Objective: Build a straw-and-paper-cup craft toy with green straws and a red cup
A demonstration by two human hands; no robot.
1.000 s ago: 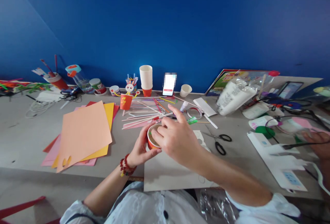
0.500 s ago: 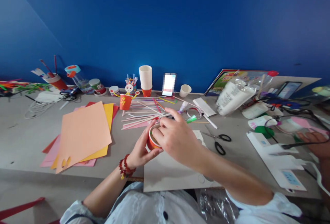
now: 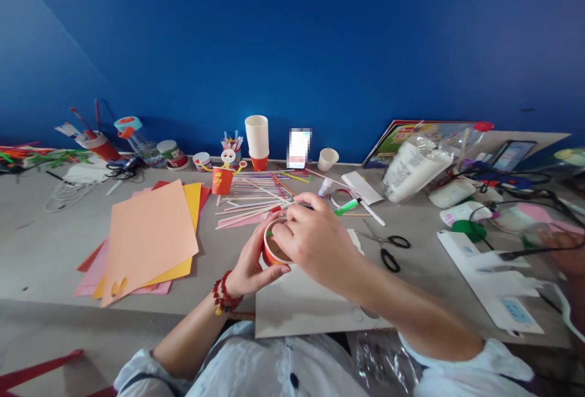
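Observation:
My left hand [image 3: 250, 263] is wrapped round a red paper cup [image 3: 273, 255] with a white rim, its mouth tilted up toward me. The fingers of my right hand [image 3: 315, 235] are bent and closed over the cup's mouth, reaching partly inside. A bit of green shows inside the cup by those fingertips, and a green stick-like piece [image 3: 346, 207] sticks out past the far side of the same hand. It appears to be held there, but the grip itself is hidden. Beneath my hands lies a white sheet [image 3: 301, 308].
Coloured paper sheets [image 3: 148, 232] lie to the left. Behind are thin sticks [image 3: 249, 202], a red rabbit-figure cup [image 3: 222, 181], stacked white cups [image 3: 257, 135] and a lit phone [image 3: 299, 150]. On the right are scissors [image 3: 389, 258], a power strip [image 3: 496, 287] and another person's hand [image 3: 564, 253].
The green piece beyond my right hand has shifted slightly up and right and shows longer. My right hand has turned a little, and more of the cup's inside shows. My left hand keeps its hold.

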